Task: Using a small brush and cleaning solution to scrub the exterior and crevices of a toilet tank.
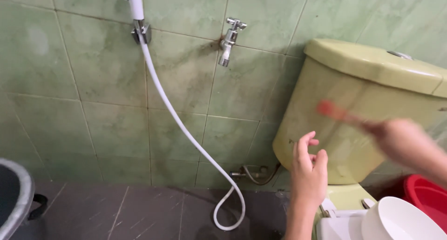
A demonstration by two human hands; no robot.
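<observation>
Before the cistern [354, 110], right hand [402, 140] grips a blurred brush [333, 111]; left hand [308, 175] fingers loosely spread.

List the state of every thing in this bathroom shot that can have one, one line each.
Pale green ceramic toilet tank: lid on, front stained.
White plastic toilet seat lid: raised.
Chrome wall tap: no water running.
White flexible spray hose: hanging from its wall holder, looped on the floor.
Red-tipped brush: gripped, blurred.
Right hand: shut on the brush.
Left hand: open, empty.
Red plastic bucket: contents hidden.
</observation>
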